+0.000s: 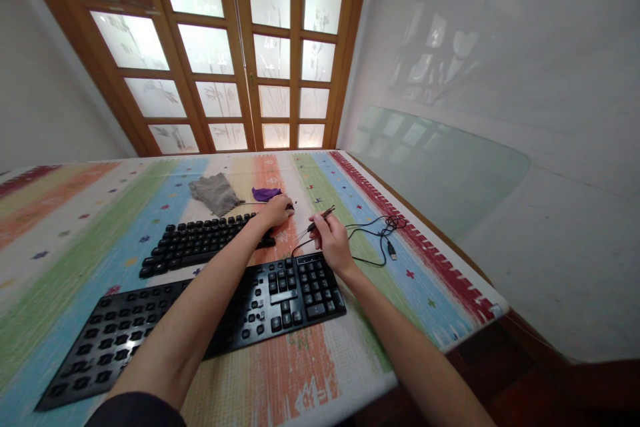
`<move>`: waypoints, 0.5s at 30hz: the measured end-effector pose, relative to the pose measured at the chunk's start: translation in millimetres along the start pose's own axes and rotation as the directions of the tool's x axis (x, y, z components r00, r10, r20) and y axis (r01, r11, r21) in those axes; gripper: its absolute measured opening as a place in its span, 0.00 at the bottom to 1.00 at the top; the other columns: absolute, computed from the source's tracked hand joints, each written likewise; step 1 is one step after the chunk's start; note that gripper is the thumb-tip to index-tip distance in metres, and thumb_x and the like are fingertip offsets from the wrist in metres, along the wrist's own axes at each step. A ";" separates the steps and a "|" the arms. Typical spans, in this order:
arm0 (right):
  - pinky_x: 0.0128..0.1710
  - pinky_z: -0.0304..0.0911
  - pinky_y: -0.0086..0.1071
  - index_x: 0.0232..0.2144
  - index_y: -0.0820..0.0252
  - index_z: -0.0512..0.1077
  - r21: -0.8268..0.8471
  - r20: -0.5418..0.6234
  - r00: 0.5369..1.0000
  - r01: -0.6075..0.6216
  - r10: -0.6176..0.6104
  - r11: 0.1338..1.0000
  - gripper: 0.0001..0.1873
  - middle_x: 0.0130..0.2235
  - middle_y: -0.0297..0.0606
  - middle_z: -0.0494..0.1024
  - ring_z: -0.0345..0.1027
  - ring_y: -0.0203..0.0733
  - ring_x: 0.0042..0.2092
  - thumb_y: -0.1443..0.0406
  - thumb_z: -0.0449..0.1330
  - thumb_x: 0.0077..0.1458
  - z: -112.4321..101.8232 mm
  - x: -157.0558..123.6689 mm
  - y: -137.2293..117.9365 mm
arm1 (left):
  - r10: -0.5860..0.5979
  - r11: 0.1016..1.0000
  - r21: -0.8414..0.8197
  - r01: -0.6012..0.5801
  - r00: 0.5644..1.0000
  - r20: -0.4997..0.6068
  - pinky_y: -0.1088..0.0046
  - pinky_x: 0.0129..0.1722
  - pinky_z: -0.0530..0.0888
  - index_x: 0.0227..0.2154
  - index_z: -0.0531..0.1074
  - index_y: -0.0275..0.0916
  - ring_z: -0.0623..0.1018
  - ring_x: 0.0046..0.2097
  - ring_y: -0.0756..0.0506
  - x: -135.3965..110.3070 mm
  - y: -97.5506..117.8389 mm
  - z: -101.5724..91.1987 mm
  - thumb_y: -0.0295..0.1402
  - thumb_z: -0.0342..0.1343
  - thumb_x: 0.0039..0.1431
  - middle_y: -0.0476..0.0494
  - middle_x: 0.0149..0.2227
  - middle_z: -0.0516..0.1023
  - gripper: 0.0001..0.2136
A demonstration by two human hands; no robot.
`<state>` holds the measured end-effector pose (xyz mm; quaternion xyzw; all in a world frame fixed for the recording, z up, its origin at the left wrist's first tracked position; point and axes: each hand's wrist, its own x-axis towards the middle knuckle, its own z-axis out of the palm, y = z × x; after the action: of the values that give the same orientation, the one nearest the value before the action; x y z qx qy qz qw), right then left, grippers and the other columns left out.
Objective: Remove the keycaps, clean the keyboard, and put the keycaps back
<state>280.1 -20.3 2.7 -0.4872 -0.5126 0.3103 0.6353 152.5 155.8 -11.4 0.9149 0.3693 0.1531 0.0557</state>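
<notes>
My left hand [279, 209] reaches over the table with its fingers pinched on a small black keycap [291, 207], partly hidden by the fingertips. In my right hand [331, 242] is a slim dark keycap puller [327, 212], its thin wires pointing toward the left. Below both hands lies a black keyboard [310, 287]. Keycaps still sit on its right end, while bare switch mounts show across its left part. Behind it, loose black keycaps [200, 240] stand in rows on the tablecloth, partly covered by my left forearm.
A grey cloth [216, 193] and a purple cloth [266, 194] lie beyond the keycaps. The keyboard's black cable [367, 230] coils to the right, ending in a USB plug [391, 250]. A striped tablecloth [310, 373] covers the table; a wall [550, 213] runs along the right.
</notes>
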 end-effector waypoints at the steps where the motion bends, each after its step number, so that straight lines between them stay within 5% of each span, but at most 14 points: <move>1: 0.17 0.54 0.25 0.32 0.61 0.70 -0.001 0.004 1.000 0.002 -0.002 1.000 0.20 0.21 0.29 0.69 0.59 0.30 0.18 0.49 0.54 0.59 -0.2 -0.1 0.3 | -0.001 1.000 0.000 0.001 1.000 -0.001 0.67 0.47 0.73 0.34 0.79 0.36 0.78 0.43 0.41 -0.1 -0.2 -0.1 0.28 0.57 0.55 0.38 0.37 0.80 0.07; 15: 0.18 0.53 0.26 0.32 0.60 0.70 -0.063 0.171 0.985 0.010 0.000 0.998 0.19 0.21 0.29 0.69 0.58 0.31 0.18 0.50 0.54 0.60 -7.2 1.7 -4.4 | 0.021 0.999 -0.035 -0.025 0.995 -0.098 0.60 0.52 0.70 0.47 0.73 0.36 0.74 0.50 0.38 -16.6 -2.6 -6.8 0.29 0.57 0.53 0.37 0.47 0.77 0.17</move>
<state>287.0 -22.4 7.4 -0.4774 -0.5761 0.3329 0.5738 137.3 146.2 -9.5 0.9094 0.3581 0.2049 0.0523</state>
